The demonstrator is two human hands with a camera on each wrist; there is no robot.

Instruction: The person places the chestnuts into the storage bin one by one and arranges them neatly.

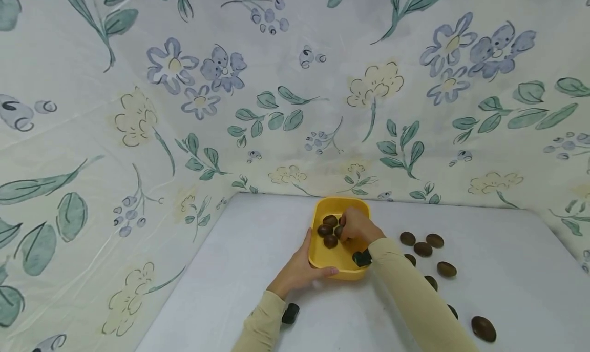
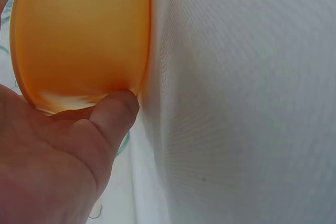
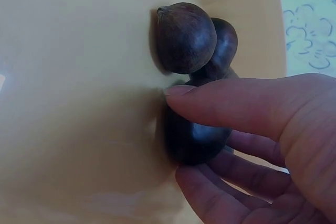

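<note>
A yellow plastic tub point(image 1: 338, 275) stands on the table with several brown chestnuts point(image 1: 330, 241) in its far half. My left hand point(image 1: 299, 270) holds the tub's near left corner, thumb along the near wall and fingers up the left side. In the left wrist view the thumb point(image 2: 116, 111) presses low on the tub's outer wall. Inside the tub, my right hand point(image 1: 357, 226) pinches a dark, glossy chestnut point(image 3: 194, 142) between thumb and fingers, close to the tub's floor. Two more chestnuts point(image 3: 186, 38) lie right beside it.
To the right of the tub, several loose chestnuts point(image 1: 423, 249) are scattered over the white table point(image 1: 221, 270), some partly behind the right sleeve point(image 1: 415, 301). One chestnut point(image 1: 483, 329) lies nearer the front. A flower-patterned cloth point(image 1: 286, 137) rises behind the table and along its left side.
</note>
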